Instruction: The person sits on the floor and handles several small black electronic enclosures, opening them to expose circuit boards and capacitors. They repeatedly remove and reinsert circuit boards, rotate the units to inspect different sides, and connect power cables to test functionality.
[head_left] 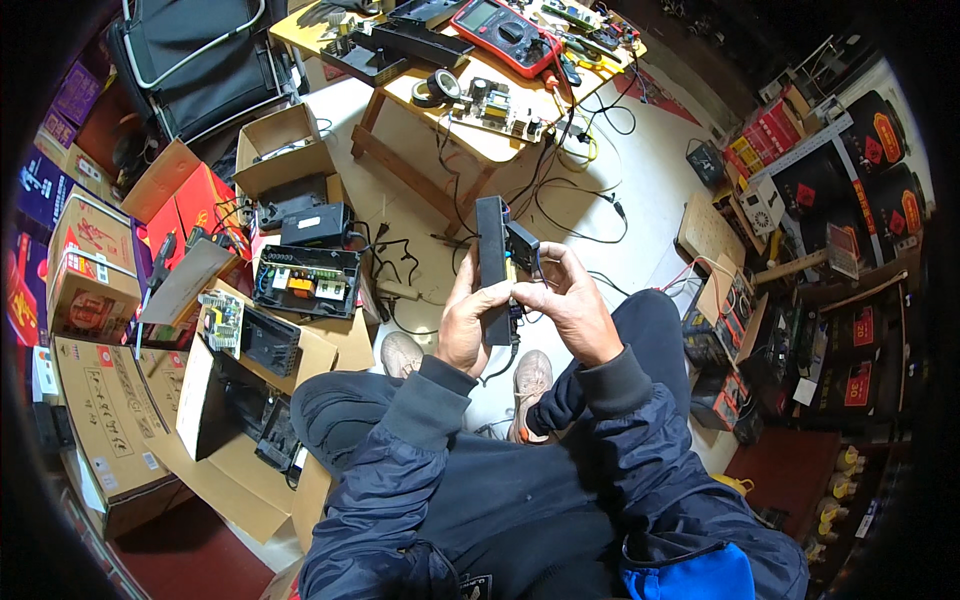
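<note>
Above my knees, my left hand (461, 325) is wrapped round a long black power-supply case (491, 232), which stands on edge with its narrow side up. My right hand (580, 310) is closed in a pinch at the case's right side, its thumb close to the left thumb. A smaller black part (522, 243) juts out by the right fingers, with wires beside it. Whatever the right fingertips pinch is hidden behind them. From the lower end of the case hangs a black cable (513, 358).
A wooden table (405, 98) ahead bears a red multimeter (508, 33), a roll of tape (437, 88) and a bare circuit board (497, 108). Cartons with opened power supplies (307, 281) stand at left. Cables (590, 215) trail over the floor; batteries and boxes (715, 330) line the right.
</note>
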